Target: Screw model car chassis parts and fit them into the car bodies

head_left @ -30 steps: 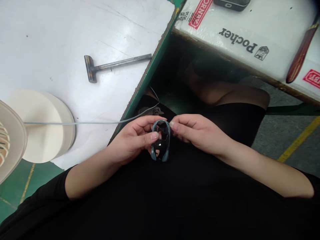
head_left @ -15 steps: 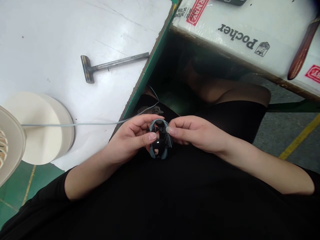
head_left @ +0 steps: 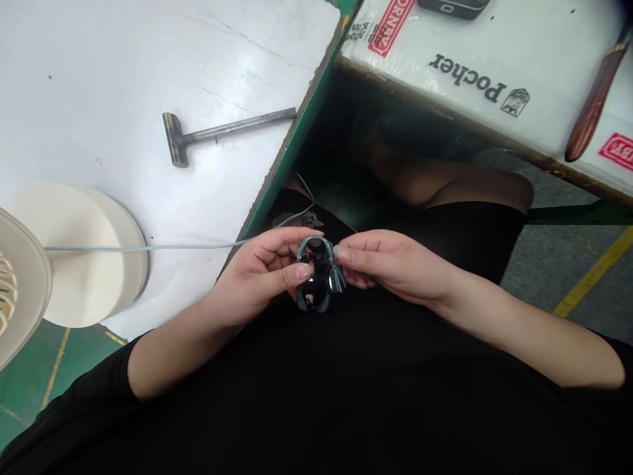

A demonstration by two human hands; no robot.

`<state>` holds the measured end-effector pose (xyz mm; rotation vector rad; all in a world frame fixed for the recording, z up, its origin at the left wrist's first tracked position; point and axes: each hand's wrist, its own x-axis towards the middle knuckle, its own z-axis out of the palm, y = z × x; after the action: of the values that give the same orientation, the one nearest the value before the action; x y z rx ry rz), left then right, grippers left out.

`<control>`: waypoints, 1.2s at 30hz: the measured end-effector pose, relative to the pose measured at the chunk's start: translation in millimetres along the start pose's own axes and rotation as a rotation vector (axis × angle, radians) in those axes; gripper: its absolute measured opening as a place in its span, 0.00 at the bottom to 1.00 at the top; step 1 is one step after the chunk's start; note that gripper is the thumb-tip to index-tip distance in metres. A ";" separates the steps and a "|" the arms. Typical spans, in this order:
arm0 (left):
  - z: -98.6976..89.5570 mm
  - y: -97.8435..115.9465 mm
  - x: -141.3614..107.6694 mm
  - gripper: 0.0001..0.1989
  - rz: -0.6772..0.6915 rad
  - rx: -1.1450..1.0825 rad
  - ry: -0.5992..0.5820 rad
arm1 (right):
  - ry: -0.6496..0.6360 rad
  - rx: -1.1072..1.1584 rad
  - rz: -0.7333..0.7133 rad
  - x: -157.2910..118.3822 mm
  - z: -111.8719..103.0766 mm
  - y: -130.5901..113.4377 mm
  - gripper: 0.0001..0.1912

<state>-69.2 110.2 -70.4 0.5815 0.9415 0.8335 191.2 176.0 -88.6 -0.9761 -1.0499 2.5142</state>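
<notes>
My left hand (head_left: 262, 270) grips a glossy black computer mouse shell (head_left: 314, 293) with a grey-blue rim, its fingers wrapped around the left side. My right hand (head_left: 390, 264) comes in from the other side, its thumb and fingers pinched against the shell's upper right rim. A small dark grey fringed piece (head_left: 337, 278) hangs at that side, next to my right fingertips. A thin grey cable (head_left: 163, 247) runs from the left across the white table toward my left hand. Its end is hidden behind that hand.
A steel hammer (head_left: 212, 135) lies on the white, green-edged table (head_left: 148, 59), near a cream spool (head_left: 69, 254). At the upper right stands a white printed box (head_left: 469, 86) bearing a phone (head_left: 452, 5) and a brown handle (head_left: 593, 105). My black-clothed lap lies below.
The small grey fringed piece has appeared at the shell's right side since the oldest frame and now sticks out further. My right hand has shifted slightly right and down.
</notes>
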 end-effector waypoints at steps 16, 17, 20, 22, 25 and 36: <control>-0.2 1.6 2.7 0.18 -0.013 -0.126 0.057 | -0.003 -0.208 0.014 -2.3 2.7 -7.3 0.34; -0.4 1.4 2.7 0.18 -0.016 -0.133 0.052 | -0.005 -0.215 0.012 -1.9 3.1 -7.6 0.34; -0.9 0.8 2.8 0.18 -0.028 -0.165 0.034 | 0.001 -0.251 0.016 -1.0 4.3 -8.3 0.34; -0.9 0.1 2.7 0.19 -0.038 -0.183 0.010 | 0.011 -0.276 0.021 -0.8 4.9 -8.1 0.34; -0.4 -0.4 2.1 0.18 -0.051 -0.191 -0.010 | 0.021 -0.302 0.020 -0.9 5.6 -7.1 0.34; 0.3 0.8 1.5 0.18 -0.041 -0.191 -0.001 | -0.003 -0.243 -0.015 -1.4 4.2 -5.2 0.32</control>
<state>-68.7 111.8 -70.3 0.3962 0.8590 0.8755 189.3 176.8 -82.1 -1.0220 -1.3831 2.4162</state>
